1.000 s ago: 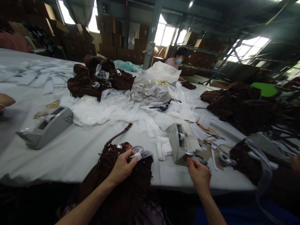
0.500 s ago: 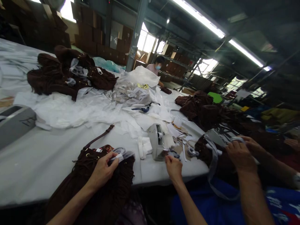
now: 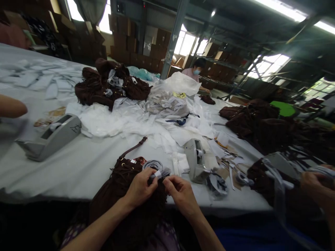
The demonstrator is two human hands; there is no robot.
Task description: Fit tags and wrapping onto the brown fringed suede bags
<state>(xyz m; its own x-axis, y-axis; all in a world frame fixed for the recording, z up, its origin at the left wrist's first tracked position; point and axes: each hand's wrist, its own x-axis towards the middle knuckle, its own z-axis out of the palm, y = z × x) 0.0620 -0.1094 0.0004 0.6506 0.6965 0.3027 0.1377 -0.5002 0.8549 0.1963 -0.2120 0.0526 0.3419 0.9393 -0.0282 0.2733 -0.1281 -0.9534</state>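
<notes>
In my left hand (image 3: pixel 141 186), fingers closed, is a coiled grey strap (image 3: pixel 152 164) with a white band around it and a clear plastic end sticking out to the right. Below it, a dark brown fringed bag (image 3: pixel 123 184) leans against the table edge, its buckled strap lying on the white surface. My right hand (image 3: pixel 180 193) has its thumb and fingertips pinched beside the plastic end; anything between them is too small to make out. A grey tape dispenser (image 3: pixel 195 160) stands beyond my right hand, and a plastic-wrapped coil (image 3: pixel 217 184) lies at its front.
Another tape dispenser (image 3: pixel 52 136) stands at left, near another person's arm (image 3: pixel 12 106). Brown bags (image 3: pixel 102 83) and clear plastic bags (image 3: pixel 167 104) are heaped farther back. At right, a co-worker's hand (image 3: pixel 316 184) holds a coil. Another person (image 3: pixel 192 73) is across the table.
My right hand has moved left from the tape dispenser to the coiled strap in my left hand. The view has turned left, bringing the left dispenser fully into sight.
</notes>
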